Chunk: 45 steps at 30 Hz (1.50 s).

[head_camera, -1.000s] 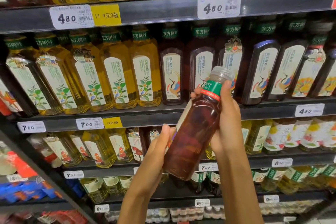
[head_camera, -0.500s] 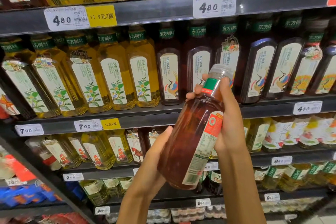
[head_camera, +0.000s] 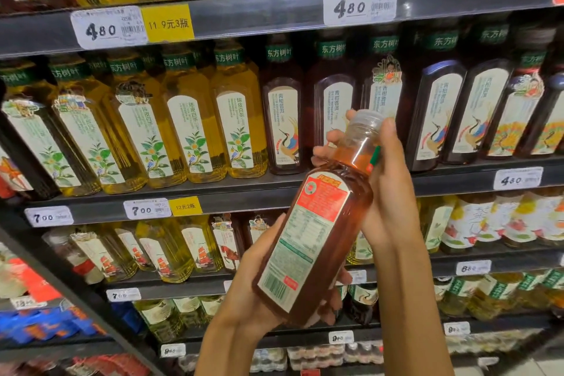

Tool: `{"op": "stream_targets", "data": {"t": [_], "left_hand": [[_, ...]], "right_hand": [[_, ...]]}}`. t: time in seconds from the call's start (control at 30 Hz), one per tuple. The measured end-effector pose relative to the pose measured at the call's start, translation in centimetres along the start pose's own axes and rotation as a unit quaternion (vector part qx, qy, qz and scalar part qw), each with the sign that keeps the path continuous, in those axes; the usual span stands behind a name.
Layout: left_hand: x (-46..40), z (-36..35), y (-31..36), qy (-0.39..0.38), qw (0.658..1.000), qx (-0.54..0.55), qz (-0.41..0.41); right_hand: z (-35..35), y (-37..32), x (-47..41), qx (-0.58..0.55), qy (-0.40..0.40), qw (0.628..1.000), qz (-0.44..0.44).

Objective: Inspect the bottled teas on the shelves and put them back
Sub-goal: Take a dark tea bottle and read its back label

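Bottled tea [head_camera: 317, 241] with reddish-brown liquid is held up in front of the shelves, tilted so its clear cap points up and to the right and its base points down and to the left. Its back label, red at the top with small print and a barcode lower down, faces the camera. The left hand [head_camera: 259, 293] cups the bottle's base from below and from the left, thumb up along the label's left edge and fingertips curling round the underside on the right. The right hand [head_camera: 387, 192] grips the neck and shoulder from the right, with fingertips showing on the left of the neck and the thumb lying beside the cap. Both hands are clamped on this one bottle, one at each end.

Behind it, the middle shelf [head_camera: 274, 189] carries upright bottles: yellow tea bottles [head_camera: 195, 119] with leaf-pattern labels on the left, dark tea bottles [head_camera: 283, 119] with crane-pattern labels from the centre to the right. The held bottle's cap overlaps the dark row. White price tags [head_camera: 360, 3] reading 4.80 and a yellow promotion tag [head_camera: 168, 23] sit on the rail of the shelf above. The rail below the yellow row bears tags reading 7.00. Lower shelves hold more yellow and pale bottles, some partly hidden behind the forearms. At the far left, red and blue packages [head_camera: 36, 323] appear blurred.
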<state>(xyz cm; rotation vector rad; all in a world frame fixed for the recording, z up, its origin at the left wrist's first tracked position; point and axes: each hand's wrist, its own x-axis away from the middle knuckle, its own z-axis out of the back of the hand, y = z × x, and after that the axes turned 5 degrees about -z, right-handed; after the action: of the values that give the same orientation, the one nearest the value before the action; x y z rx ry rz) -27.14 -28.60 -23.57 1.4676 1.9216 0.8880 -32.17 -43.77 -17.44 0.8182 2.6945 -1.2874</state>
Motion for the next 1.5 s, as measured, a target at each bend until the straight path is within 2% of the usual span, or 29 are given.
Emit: {"op": "stream_targets", "data": {"t": [0.07,0.17,0.37,0.43,0.53,0.6,0.7,0.8,0.9,0.97,1.1,1.2,1.33,1.5], "left_hand": [[0.0,0.3,0.0,0.022,0.999,-0.050,-0.004],[-0.2,0.7,0.3,0.123,0.984,-0.126,-0.028],[-0.3,-0.2,0.1,0.185,0.972,-0.127,-0.065],[-0.6,-0.9,0.0,0.224,0.945,-0.215,-0.105],[-1.1,-0.9,0.0,0.305,0.855,-0.371,-0.196],[-1.2,-0.5,0.1,0.301,0.839,-0.403,-0.209],[-0.9,0.1,0.5,0.240,0.876,-0.383,-0.170],[-0.4,0.6,0.8,0.178,0.933,-0.295,-0.101],[-0.4,0.5,0.6,0.121,0.959,-0.251,-0.051],[-0.6,0.4,0.4,0.121,0.956,-0.254,-0.083],[-0.8,0.1,0.6,0.157,0.922,-0.311,-0.167],[-1.0,0.5,0.6,0.186,0.907,-0.317,-0.206],[-0.8,0.7,0.3,0.173,0.908,-0.330,-0.189],[-0.2,1.0,0.4,0.193,0.947,-0.216,-0.136]], "right_hand": [[-0.2,0.2,-0.1,-0.021,0.004,1.000,-0.005],[-0.6,0.1,-0.6,-0.008,0.022,1.000,-0.002],[-1.3,-0.2,-1.7,0.124,0.021,0.992,-0.023],[-1.2,-0.5,-2.1,0.157,0.035,0.986,-0.038],[-0.8,-0.3,-2.2,0.155,0.067,0.984,-0.052],[-0.5,0.1,-2.3,0.089,0.084,0.991,-0.049],[-0.3,0.2,-2.5,0.053,0.048,0.997,-0.020],[-0.3,-0.5,-2.5,-0.007,-0.072,0.997,0.002],[-0.6,-1.0,-2.5,-0.023,-0.156,0.987,0.016],[-0.8,-1.2,-2.4,-0.007,-0.158,0.987,0.022],[-0.7,-1.8,-2.3,0.136,-0.048,0.988,0.051],[-1.2,-1.4,-2.1,0.196,-0.016,0.980,0.036],[-1.6,-0.6,-1.8,0.139,-0.004,0.989,0.051],[-1.3,-1.0,-2.2,0.018,-0.108,0.994,0.014]]}}
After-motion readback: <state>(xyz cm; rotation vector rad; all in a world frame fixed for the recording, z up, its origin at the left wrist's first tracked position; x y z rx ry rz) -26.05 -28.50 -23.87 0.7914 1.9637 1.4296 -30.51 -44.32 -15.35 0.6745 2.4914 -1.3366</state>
